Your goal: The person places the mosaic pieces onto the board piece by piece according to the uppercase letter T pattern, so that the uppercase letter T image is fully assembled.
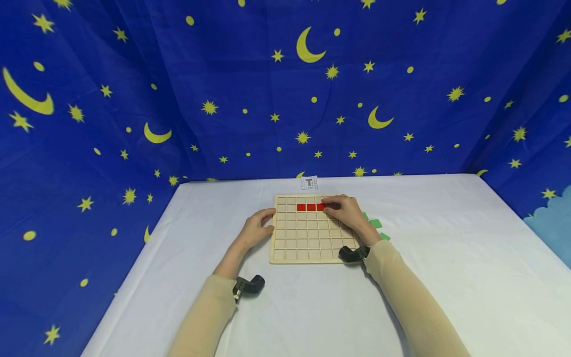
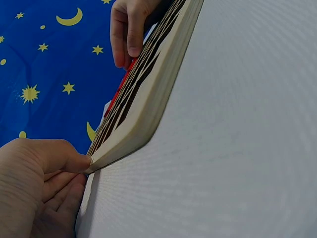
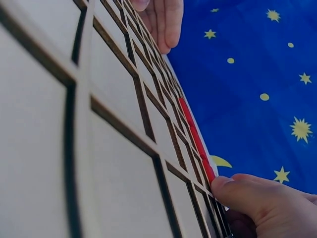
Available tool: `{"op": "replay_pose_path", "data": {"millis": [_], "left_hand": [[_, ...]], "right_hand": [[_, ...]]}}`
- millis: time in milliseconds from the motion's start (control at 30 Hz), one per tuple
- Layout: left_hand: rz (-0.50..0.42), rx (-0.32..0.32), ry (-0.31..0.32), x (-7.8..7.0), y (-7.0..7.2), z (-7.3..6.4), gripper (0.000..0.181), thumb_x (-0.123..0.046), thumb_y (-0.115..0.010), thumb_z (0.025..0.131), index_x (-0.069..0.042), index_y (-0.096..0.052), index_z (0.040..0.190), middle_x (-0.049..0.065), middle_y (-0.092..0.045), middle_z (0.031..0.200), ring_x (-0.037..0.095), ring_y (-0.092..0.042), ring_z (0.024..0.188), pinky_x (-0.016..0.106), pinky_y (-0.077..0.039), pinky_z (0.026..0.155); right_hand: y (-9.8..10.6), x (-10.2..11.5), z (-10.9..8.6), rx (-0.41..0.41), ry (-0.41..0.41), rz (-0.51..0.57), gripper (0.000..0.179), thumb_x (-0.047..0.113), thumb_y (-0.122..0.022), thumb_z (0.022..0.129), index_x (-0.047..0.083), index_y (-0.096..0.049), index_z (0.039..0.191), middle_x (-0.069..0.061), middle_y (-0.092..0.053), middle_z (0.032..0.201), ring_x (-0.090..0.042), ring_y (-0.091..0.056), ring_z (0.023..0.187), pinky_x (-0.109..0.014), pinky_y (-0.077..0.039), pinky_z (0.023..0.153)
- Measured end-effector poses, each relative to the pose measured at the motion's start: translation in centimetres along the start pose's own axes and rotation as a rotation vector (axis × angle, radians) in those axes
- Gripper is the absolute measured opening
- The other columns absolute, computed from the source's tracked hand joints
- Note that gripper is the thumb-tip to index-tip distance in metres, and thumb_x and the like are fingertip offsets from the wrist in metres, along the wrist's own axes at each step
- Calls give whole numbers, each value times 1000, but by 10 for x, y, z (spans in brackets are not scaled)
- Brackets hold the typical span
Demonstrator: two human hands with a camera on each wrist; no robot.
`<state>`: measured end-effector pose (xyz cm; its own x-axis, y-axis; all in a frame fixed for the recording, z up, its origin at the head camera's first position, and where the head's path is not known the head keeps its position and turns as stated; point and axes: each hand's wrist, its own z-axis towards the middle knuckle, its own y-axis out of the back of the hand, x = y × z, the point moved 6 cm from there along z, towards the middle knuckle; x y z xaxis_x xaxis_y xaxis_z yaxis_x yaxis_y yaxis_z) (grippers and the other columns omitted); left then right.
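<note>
A wooden grid board (image 1: 296, 240) lies on the white table. Three red square tiles (image 1: 311, 208) sit side by side in its second row from the far edge. At the right end of this row my right hand (image 1: 345, 210) pinches the rightmost red tile (image 3: 210, 173) between thumb and fingers. My left hand (image 1: 255, 229) rests against the board's left edge, thumb and fingertips apart along it. In the left wrist view the left thumb (image 2: 74, 159) touches the board's side. Part of the board's right side is hidden under my right hand and wrist.
Several green tiles (image 1: 376, 223) lie to the right of the board, partly behind my right wrist. A small printed grid card (image 1: 309, 183) lies beyond the far edge. A blue curtain (image 1: 250, 74) with moons and stars hangs behind the table.
</note>
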<state>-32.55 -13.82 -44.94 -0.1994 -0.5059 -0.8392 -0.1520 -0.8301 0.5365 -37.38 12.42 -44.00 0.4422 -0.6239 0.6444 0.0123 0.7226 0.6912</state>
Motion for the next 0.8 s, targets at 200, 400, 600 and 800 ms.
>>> {"op": "replay_pose_path", "data": {"millis": [200, 400, 600, 800], "left_hand": [[4, 1, 2, 1, 0, 0, 53, 4, -61, 83, 3, -48, 134, 18, -47, 137, 28, -44, 127, 29, -35, 108], [6, -2, 11, 1, 0, 1, 53, 4, -61, 83, 3, -48, 134, 17, -47, 137, 27, -44, 127, 29, -35, 108], [18, 4, 3, 0, 0, 1, 53, 3, -62, 83, 3, -48, 134, 17, -47, 137, 27, -44, 127, 29, -35, 108], [18, 3, -1, -1, 0, 1, 53, 3, -61, 83, 3, -48, 134, 18, -47, 137, 28, -45, 126, 30, -35, 108]], "right_hand": [[0, -5, 0, -6, -74, 76, 31, 17, -73, 83, 8, -70, 113, -9, -66, 115, -28, -57, 110, -43, -45, 98], [5, -12, 2, -28, -177, 307, 29, 18, -72, 84, 7, -70, 111, -8, -68, 106, -22, -64, 96, -36, -53, 87], [20, 0, 4, 21, -202, 401, 37, 22, -71, 86, 2, -65, 117, -9, -66, 112, -22, -62, 100, -36, -52, 89], [41, 9, 2, 53, -188, 462, 42, 26, -69, 87, 3, -62, 121, -12, -63, 119, -22, -60, 105, -37, -51, 93]]}}
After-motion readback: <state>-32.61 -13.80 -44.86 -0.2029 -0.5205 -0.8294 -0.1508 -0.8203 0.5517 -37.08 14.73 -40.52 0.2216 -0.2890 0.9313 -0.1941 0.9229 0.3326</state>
